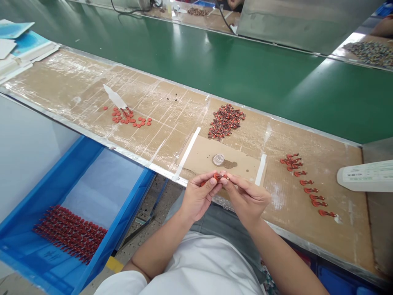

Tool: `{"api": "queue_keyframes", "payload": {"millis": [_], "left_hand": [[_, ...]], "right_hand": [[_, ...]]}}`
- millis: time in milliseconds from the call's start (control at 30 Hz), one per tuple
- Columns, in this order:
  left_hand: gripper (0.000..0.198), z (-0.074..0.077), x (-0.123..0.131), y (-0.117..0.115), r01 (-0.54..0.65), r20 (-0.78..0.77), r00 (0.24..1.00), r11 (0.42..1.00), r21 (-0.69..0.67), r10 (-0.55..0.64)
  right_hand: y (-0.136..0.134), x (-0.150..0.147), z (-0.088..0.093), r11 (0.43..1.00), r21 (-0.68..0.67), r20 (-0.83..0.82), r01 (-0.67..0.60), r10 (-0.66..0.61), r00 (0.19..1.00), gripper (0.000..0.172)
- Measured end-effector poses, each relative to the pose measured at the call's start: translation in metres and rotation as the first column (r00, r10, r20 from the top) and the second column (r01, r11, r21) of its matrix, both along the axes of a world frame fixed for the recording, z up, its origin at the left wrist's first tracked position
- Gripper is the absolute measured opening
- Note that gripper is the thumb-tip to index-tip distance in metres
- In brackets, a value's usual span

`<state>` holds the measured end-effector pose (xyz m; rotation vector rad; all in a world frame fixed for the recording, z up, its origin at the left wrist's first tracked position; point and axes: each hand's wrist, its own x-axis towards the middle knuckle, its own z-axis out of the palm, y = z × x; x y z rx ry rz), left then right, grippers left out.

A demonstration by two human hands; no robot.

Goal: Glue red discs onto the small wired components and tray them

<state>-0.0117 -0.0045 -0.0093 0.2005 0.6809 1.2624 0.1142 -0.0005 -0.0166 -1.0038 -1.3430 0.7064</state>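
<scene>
I see the left hand (198,197) and right hand (248,199) pinched closed around one small red-and-dark, disc-based figure (216,176), probably steadying both ends.

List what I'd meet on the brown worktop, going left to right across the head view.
Loose red discs → left white strip → pile of small dark-and-red parts → right white strip → row of red-based pieces → white container.
</scene>
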Motion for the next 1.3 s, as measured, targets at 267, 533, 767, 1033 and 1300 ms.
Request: {"api": "queue_keyframes", "payload": {"millis": [267, 533, 767, 1033, 1300], "left_hand": [[0.021, -0.001, -0.004, 0.0, 0.008, -0.108, 0.994, 0.999, 0.053, -0.003], [0.017, 0.002, 0.0, 0.001, 0.012, -0.101, 0.995, 0.998, 0.056, -0.006], [0.014, 0.003, 0.007, -0.002, -0.019, -0.144, 0.989, 0.999, 0.051, 0.026], [0.012, 0.002, 0.015, -0.002, -0.041, -0.209, 0.976, 0.994, 0.1, 0.061], [0.01, 0.003, 0.023, -0.004, -0.025, -0.247, 0.967, 0.987, 0.162, 0.065]], "right_hand": [[0.003, 0.003, 0.003, 0.999, 0.036, 0.059, -0.03, 0.028, 0.998, 0.038], [0.005, 0.007, 0.006, 0.998, 0.055, 0.106, 0.017, -0.023, 0.994, 0.031], [0.005, 0.009, 0.004, 0.992, 0.093, 0.141, 0.088, -0.101, 0.985, 0.029], [0.007, 0.013, -0.002, 0.99, 0.08, 0.088, 0.113, -0.12, 0.989, 0.024], [0.003, 0.024, -0.006, 0.99, 0.072, 0.06, 0.121, -0.125, 0.99, 0.027]]}}
